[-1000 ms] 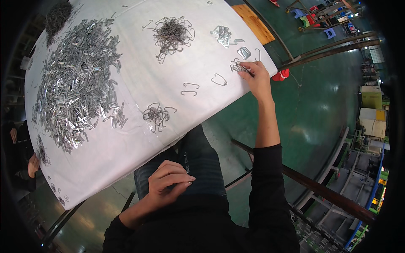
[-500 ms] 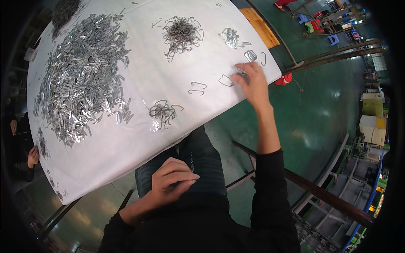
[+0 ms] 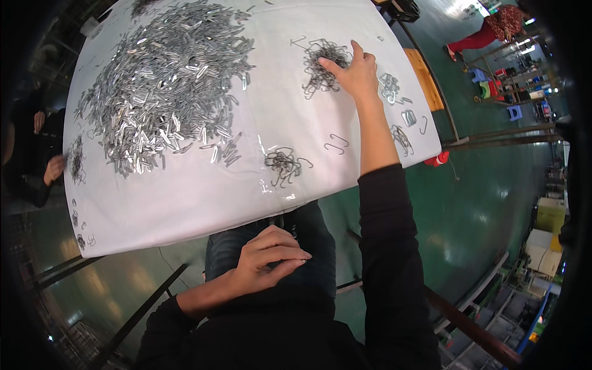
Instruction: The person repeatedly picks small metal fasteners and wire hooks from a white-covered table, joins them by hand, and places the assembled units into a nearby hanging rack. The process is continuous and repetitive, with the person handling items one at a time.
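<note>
My right hand (image 3: pixel 356 71) reaches over a tangled pile of thin wire hooks (image 3: pixel 322 73) on the white-covered table (image 3: pixel 154 219). Its thumb and index finger are spread apart at the pile, and no hook shows between them. Low over my lap, my left hand (image 3: pixel 271 256) is closed in a pinch. A tiny bit shows at its fingertips, too small to name. Nearer the front edge lies a smaller clump of wire hooks (image 3: pixel 285 166). Two loose hooks (image 3: pixel 336 144) rest to its right, and another hook group (image 3: pixel 402 139) sits beside my right forearm.
A broad heap of flat silvery metal links (image 3: pixel 172 80) covers the table's left half. Shiny wire loops (image 3: pixel 390 89) lie at the right, near a wooden board (image 3: pixel 424 79). Another person's hand (image 3: pixel 54 169) is at the left edge. Someone in red trousers (image 3: pixel 472 42) is far right.
My right hand has moved from the table's right front edge to the larger hook pile, its fingers spreading. My left hand keeps its pinch above my lap. The whole view has shifted.
</note>
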The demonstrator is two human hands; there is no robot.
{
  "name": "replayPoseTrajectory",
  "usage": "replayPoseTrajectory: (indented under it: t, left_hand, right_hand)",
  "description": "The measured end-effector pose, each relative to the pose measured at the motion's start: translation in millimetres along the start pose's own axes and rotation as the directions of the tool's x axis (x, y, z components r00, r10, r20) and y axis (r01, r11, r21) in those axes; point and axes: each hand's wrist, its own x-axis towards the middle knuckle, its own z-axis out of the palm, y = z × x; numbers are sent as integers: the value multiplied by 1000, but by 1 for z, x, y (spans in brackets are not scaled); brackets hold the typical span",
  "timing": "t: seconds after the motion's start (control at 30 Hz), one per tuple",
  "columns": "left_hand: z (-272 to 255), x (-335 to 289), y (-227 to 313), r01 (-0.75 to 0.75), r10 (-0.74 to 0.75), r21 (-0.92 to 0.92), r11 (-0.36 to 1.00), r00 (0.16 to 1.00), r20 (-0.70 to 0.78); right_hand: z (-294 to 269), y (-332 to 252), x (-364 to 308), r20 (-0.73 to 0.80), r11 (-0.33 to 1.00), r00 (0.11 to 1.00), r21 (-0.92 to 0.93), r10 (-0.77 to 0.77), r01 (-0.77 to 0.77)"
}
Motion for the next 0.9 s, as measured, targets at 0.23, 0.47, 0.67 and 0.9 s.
replayPoseTrajectory:
  t: [0.23, 0.47, 0.67, 0.9]
  left_hand:
    - [-7, 2, -3, -48, 48, -25, 999, 998, -38]
    - [-13, 2, -12, -31, 26, -96, 995, 999, -44]
    - [-14, -1, -11, -29, 24, -90, 996, 998, -50]
    - [-12, -6, -11, -6, 0, -92, 996, 998, -67]
  right_hand:
    - [-3, -24, 25, 173, 963, 961, 206, -214, 177]
    - [-27, -26, 6, 155, 883, 973, 463, -173, 84]
    - [-34, -18, 26, 102, 914, 982, 391, -161, 110]
    - [-21, -2, -3, 81, 923, 923, -51, -376, 380]
